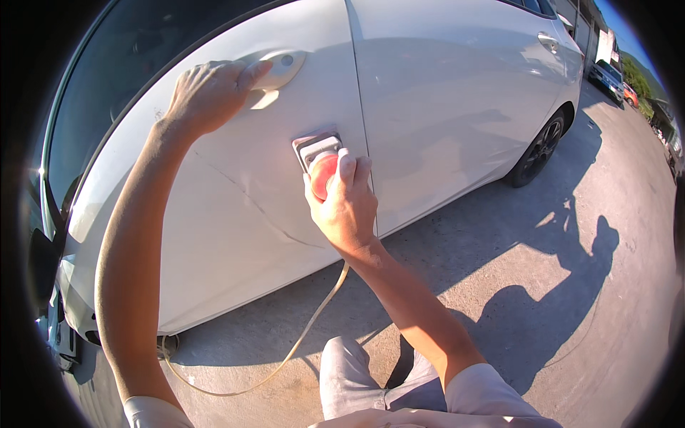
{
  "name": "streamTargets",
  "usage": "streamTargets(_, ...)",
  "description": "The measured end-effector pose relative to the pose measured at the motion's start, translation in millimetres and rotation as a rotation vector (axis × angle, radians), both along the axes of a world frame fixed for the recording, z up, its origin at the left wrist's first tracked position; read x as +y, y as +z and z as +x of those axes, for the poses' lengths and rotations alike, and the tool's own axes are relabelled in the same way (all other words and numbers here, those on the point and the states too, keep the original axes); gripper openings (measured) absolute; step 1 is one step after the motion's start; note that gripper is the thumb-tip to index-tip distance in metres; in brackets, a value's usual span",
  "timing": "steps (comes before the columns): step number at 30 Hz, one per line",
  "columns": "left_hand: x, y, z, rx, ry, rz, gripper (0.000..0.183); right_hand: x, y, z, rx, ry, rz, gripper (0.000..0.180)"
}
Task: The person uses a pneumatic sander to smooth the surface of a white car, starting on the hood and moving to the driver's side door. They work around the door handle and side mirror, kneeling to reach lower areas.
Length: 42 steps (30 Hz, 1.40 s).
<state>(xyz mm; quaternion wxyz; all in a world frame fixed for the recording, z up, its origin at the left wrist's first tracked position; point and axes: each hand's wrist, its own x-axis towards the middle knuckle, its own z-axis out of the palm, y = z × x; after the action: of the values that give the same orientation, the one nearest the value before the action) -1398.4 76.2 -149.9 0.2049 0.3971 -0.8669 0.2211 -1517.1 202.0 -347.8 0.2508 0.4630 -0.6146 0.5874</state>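
Note:
The front door [241, 230] of a white car stands before me. My left hand [211, 96] is closed around its door handle [286, 61], thumb lying along it. In my right hand [345, 208] is an air sander with a red top [323, 174] and a rectangular pad [318, 139]. The pad lies against the door below the handle, close to the gap at the rear door. A thin dark scratch or crack [251, 198] curves across the door panel, left of the sander. My right palm hides the sander's underside.
A pale hose [299, 348] loops from below my right wrist along the concrete ground [535, 267] towards the front wheel. The rear door [444, 117] and rear wheel [540, 147] are to the right. Other cars [607, 80] are parked beyond. Shadows fall over the ground.

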Motion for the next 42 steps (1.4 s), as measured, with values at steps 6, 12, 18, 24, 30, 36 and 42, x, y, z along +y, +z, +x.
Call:
streamTargets(6,-4.8,1.5,7.0,-0.057,-0.107,-0.090,0.068,-19.5,18.2,-12.2,0.021,-0.033,0.011,0.065)
streamTargets(12,-6.4,21.8,17.3,-0.092,-0.220,-0.010,0.066,-19.2,25.9,72.3,0.139,0.005,0.132,0.073)
streamTargets(18,-7.4,42.7,48.0,-0.092,-0.319,0.115,0.067,-44.5,51.6,135.2,0.295,0.035,0.119,0.067)
streamTargets(24,-21.9,52.1,57.7,-0.172,-0.478,0.109,0.062,-27.2,69.8,178.9,0.170,0.041,0.127,0.070)
streamTargets(30,-24.5,53.0,59.1,-0.180,-0.564,0.069,0.058,-35.0,85.2,191.4,0.055,-0.066,0.209,0.072)
streamTargets(36,-27.0,54.4,61.4,-0.213,-0.589,0.026,0.053,-30.1,71.5,183.0,0.064,-0.113,0.075,0.068)
streamTargets(42,-37.3,42.0,57.6,-0.109,-0.647,0.016,0.049,-27.4,-1.4,154.3,-0.178,-0.184,0.102,0.072)
